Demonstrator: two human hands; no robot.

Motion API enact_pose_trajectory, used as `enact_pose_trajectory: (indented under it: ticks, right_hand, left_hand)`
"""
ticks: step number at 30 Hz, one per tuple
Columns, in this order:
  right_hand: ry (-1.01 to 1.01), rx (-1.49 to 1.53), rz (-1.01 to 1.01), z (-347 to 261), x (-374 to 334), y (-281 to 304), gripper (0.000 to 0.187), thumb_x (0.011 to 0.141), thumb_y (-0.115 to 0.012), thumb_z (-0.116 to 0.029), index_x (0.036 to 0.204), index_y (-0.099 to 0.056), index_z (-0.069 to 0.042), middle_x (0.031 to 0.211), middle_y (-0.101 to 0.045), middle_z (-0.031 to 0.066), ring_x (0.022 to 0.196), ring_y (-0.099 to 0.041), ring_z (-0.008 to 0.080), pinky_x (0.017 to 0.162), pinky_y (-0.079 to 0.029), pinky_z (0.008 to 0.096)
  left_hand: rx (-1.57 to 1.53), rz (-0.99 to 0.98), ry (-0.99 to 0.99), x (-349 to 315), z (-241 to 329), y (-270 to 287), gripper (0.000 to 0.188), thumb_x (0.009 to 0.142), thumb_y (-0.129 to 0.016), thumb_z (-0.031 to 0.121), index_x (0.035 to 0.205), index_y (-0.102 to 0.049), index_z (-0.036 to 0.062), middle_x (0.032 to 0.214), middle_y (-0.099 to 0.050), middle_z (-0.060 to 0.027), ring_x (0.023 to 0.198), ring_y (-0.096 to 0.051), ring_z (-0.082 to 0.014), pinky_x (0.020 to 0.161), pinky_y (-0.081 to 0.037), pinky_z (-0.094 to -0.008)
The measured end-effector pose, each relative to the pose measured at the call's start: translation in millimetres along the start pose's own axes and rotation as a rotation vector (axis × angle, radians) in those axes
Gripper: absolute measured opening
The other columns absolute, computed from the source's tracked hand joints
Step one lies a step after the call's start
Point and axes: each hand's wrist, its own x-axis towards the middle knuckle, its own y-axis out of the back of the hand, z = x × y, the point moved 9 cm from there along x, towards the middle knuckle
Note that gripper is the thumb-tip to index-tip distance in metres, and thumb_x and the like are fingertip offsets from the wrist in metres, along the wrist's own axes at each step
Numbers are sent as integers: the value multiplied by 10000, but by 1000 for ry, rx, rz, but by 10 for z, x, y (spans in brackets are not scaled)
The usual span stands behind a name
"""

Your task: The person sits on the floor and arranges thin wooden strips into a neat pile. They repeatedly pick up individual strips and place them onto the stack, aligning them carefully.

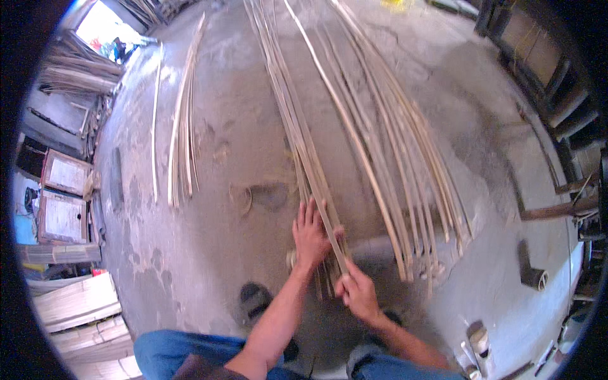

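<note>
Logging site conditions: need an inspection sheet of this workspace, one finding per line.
Surface: grey floor, patchy stains.
Job things: middle strips, long and thin; left strips and right strips apart from them.
Clutter: dark bar on the floor, left side.
Grips: left grip spread over the middle strips; right grip closed on one strip.
Cables: nothing seen clearly.
Surroundings: stacked slats lower left; bright opening upper left.

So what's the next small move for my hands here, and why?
I'd probably ease the long strip in your right hand slightly sideways, away from the middle bundle. Your right hand is closed near its close end, while your left hand lies spread over the bundle, so it could likely steady the other strips.
</note>
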Motion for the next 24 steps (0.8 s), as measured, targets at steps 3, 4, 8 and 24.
enact_pose_trajectory:
  ticks: [3, 4, 8, 24]
  right_hand:
    - [-258, 237, -126, 44, -18, -80, 494, 996, -435, -199, 1462, -301, -104, 937, -656, 121, 668, -596, 117, 590, -509, 248]
    - [-256, 267, -104, 34, -90, -3, 526, 991, -468, -225, 1465, -283, -89, 1010, -662, 147, 728, -633, 139, 634, -534, 257]
    - [-298, 242, -55, 423, -603, 136, 516, 965, -534, -216, 1389, -366, 24, 1053, -660, 169, 824, -669, 194, 729, -560, 298]
    - [-461, 509, 86, 767, -642, 44, 225, 871, -658, -82, 1048, -579, 31, 893, -669, 113, 781, -653, 157, 701, -558, 263]
  left_hand:
    - [-30, -30, 39, -8, -64, -42, 826, 749, -650, 596, 1418, -397, 183, 1487, -324, -140, 1382, -244, -389, 1063, -258, -538]
    - [-49, 9, 18, 26, 1, -1, 818, 754, -647, 596, 1416, -401, 185, 1487, -328, -134, 1383, -243, -387, 1063, -258, -538]
    - [-66, 57, -24, 38, 11, 61, 813, 766, -632, 605, 1421, -390, 189, 1499, -315, -115, 1387, -238, -381, 1068, -251, -533]
    - [-526, 8, 42, 42, -328, -14, 494, 930, -512, 340, 1352, -479, 84, 1457, -373, -150, 1293, -416, -332, 1052, -341, -442]
